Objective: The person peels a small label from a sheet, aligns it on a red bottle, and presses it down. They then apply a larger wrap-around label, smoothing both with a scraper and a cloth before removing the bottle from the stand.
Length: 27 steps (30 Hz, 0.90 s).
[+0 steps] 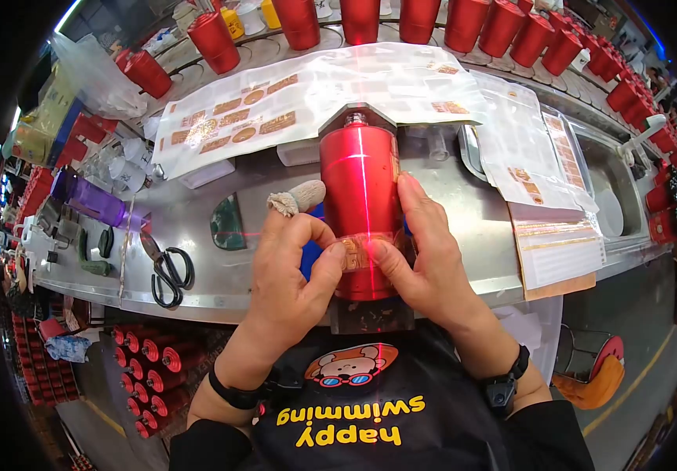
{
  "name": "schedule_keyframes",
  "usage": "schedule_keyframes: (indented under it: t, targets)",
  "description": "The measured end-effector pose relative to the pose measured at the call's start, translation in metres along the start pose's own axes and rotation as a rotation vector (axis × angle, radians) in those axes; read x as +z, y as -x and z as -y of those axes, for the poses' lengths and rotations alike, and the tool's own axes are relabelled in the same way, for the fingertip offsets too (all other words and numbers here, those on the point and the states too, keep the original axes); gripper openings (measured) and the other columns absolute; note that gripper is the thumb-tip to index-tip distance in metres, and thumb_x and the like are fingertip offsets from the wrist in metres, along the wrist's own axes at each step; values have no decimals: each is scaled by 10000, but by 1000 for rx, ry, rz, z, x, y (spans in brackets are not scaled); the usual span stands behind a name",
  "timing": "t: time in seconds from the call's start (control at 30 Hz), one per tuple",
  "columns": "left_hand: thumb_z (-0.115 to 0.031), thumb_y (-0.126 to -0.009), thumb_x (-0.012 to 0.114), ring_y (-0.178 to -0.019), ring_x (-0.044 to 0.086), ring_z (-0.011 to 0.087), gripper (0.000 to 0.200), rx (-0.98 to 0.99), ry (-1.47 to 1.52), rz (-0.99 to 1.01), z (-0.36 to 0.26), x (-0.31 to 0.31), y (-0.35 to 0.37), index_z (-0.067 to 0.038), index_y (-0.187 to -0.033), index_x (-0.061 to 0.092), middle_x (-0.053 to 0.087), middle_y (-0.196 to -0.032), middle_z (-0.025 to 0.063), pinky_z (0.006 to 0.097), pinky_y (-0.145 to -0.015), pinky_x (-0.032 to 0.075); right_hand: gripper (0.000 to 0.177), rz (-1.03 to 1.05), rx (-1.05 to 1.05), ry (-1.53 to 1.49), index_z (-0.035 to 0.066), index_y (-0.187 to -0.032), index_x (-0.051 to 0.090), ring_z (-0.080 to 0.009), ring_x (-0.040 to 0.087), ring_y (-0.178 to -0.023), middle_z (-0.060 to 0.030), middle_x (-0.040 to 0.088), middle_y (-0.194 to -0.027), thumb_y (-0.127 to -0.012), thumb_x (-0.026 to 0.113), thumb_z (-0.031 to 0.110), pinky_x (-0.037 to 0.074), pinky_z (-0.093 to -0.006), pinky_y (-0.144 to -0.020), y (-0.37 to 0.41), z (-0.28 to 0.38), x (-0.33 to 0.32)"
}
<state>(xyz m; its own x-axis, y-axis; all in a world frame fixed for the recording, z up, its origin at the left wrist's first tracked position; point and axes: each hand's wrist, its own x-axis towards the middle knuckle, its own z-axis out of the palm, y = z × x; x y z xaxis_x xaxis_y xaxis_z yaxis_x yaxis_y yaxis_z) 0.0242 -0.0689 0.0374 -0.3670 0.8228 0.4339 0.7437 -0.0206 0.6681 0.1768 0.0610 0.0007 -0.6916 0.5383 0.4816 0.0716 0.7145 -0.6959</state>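
Observation:
A glossy red bottle (pixel 358 173) lies in a dark cradle, its neck pointing away from me. A red laser cross falls on it. Near its lower end sits a small gold label (pixel 354 253) on a clear strip. My left hand (pixel 295 263) pinches the label's left side between thumb and forefinger; a white cloth cover (pixel 298 198) wraps one raised finger. My right hand (pixel 433 255) rests along the bottle's right side, with its thumb pressing the label's right part and its fingers against the bottle.
Label sheets (pixel 236 118) lie behind the bottle, and more sheets (pixel 523 145) at right. Black-handled scissors (pixel 170 271) and a purple bottle (pixel 91 196) are at left. A row of red bottles (pixel 299 23) stands on the conveyor (pixel 256 64) beyond. A sink (pixel 609 184) is at far right.

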Motion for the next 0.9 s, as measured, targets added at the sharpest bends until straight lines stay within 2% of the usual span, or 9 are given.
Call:
schedule_keyframes:
  t: [0.13, 0.33, 0.73, 0.9]
  targets:
    - [-92, -856, 663, -872, 554, 324, 97, -55, 32, 14, -1, -1, 0, -26, -883, 597, 544, -972, 178, 386, -769, 449, 684, 30, 4, -55, -136, -1446, 352, -480, 410, -1319, -362, 392, -1452, -962, 637, 255, 326, -482, -1117, 2, -2, -4]
    - [-76, -856, 655, -855, 564, 290, 88, -13, 29, -7, 3, 1, 0, -21, -878, 591, 543, -983, 174, 374, -749, 454, 629, 69, 16, -109, -112, -1468, 345, -446, 407, -1346, -337, 373, -1486, -986, 589, 209, 320, -455, -1131, 5, -8, -10]
    - [-84, -857, 656, -837, 558, 274, 86, -110, 72, 8, 7, 2, 3, -26, -869, 593, 541, -947, 155, 366, -746, 445, 676, 86, 45, -148, -85, -1482, 346, -440, 400, -1374, -323, 368, -1501, -964, 637, 240, 328, -450, -1136, 6, -10, -12]
    - [-86, -863, 653, -845, 562, 276, 84, -77, 94, -12, 10, 4, 3, -26, -868, 594, 542, -949, 154, 365, -750, 446, 709, 73, 31, -88, -82, -1482, 346, -439, 397, -1377, -320, 371, -1500, -959, 656, 281, 328, -451, -1138, 5, -8, -9]
